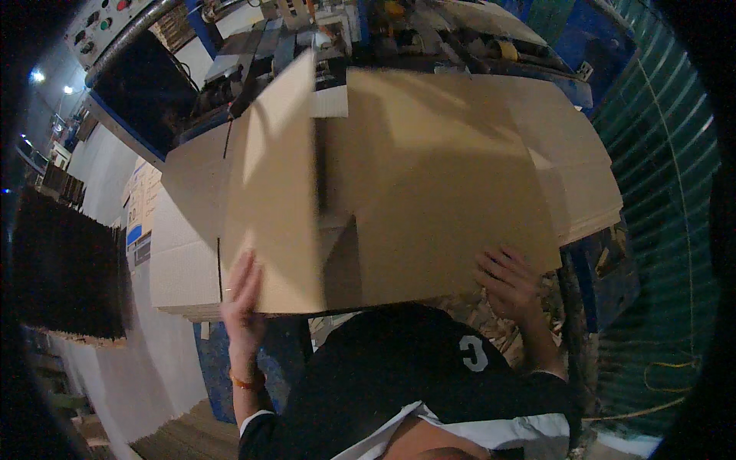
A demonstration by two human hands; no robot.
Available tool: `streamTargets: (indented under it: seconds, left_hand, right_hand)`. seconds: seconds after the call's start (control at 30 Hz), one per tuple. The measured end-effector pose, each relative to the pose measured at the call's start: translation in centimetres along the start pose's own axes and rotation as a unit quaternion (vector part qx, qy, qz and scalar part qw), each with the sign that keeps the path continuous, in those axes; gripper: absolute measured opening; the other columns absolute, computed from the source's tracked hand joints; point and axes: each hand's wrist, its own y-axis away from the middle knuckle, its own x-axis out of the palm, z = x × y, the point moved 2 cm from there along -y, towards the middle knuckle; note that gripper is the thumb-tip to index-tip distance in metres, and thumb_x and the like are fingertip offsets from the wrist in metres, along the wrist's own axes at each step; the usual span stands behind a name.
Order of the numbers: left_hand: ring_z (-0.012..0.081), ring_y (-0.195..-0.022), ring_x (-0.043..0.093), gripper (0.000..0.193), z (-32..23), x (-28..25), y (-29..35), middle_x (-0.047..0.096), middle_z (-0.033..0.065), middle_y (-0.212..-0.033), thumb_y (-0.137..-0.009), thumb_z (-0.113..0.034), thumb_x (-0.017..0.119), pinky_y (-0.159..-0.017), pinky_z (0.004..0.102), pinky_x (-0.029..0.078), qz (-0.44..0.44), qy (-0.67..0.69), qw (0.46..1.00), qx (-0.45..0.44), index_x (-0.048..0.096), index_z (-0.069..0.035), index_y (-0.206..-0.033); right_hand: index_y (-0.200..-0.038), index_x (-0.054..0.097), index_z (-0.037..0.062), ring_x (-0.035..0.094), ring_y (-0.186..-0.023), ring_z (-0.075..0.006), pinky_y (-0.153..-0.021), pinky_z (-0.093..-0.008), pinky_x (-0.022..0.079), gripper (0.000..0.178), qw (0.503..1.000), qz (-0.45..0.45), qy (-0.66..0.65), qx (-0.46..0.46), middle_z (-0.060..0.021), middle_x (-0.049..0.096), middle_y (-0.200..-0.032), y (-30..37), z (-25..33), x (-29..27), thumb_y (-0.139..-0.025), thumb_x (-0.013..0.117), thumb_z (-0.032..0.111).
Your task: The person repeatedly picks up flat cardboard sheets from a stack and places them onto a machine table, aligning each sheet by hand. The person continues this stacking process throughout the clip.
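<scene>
A brown cardboard blank (445, 184) lies in front of me, with its left panel (280, 207) folded up and tilted, slightly blurred. At the lower left edge of that panel is my left hand (242, 295), its fingers close together and gripping the board. My right hand (510, 284) rests near the lower right corner of the blank with fingers stretched over the surface. Beneath the blank, a stack of flat cardboard sheets (184, 261) shows on the left, and more sheets (579, 169) show on the right. A dark gap separates the raised panel from the right part.
Beyond the cardboard stands a machine with metal parts (337, 46) and a blue frame (146, 115). A control panel with buttons (103, 27) is at the upper left. A dark stack (69, 264) stands at the left. Green corrugated sheeting (652, 192) lines the right side.
</scene>
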Motion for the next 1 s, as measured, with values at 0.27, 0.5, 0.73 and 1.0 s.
streamTargets:
  seconds: [0.27,0.5,0.73,1.0]
  left_hand:
    - [0.0316,-0.126,0.038,0.046,-3.1,0.4,-3.0,0.045,0.0123,-0.133,-0.078,-0.01,0.052,-0.106,0.0434,0.026,0.133,-0.176,0.97,0.107,0.053,-0.013,-0.124]
    - [0.0331,-0.127,0.034,0.063,-1.9,1.3,-7.8,0.037,0.0122,-0.138,-0.072,-0.007,0.063,-0.106,0.0434,0.027,0.103,-0.133,0.977,0.127,0.044,-0.013,-0.131]
    - [0.0324,-0.123,0.038,0.066,1.5,4.7,-16.0,0.04,0.0138,-0.134,-0.073,-0.005,0.064,-0.103,0.0435,0.031,0.068,-0.176,0.969,0.159,0.038,-0.01,-0.134]
    - [0.0337,-0.123,0.037,0.061,5.1,8.6,-23.9,0.039,0.0159,-0.134,-0.082,-0.015,0.056,-0.1,0.0457,0.032,0.018,-0.132,0.986,0.103,0.03,-0.01,-0.137]
  right_hand:
    - [-0.109,0.061,0.0098,0.05,-0.116,-0.0278,-0.098,-0.047,0.037,0.035,0.996,0.074,-0.034,-0.026,-0.0099,0.054,-0.123,-2.8,-1.8,0.5,-0.074,0.063,0.009]
    - [-0.127,0.048,0.0148,0.028,-0.132,-0.0284,-0.108,-0.0457,0.022,0.061,0.972,0.225,0.004,0.074,-0.0088,0.037,-0.139,-7.0,-10.6,1.7,-0.076,0.063,0.043]
    - [-0.13,0.047,0.0183,0.032,-0.128,-0.0327,-0.104,-0.0447,0.026,0.067,0.972,0.22,0.054,0.055,-0.0106,0.038,-0.139,-14.2,-15.0,3.9,-0.074,0.061,0.052]
    - [-0.132,0.044,0.0219,0.036,-0.125,-0.0345,-0.102,-0.0434,0.031,0.066,0.98,0.139,0.082,0.119,-0.0143,0.04,-0.136,-18.9,-20.2,7.8,-0.075,0.061,0.051]
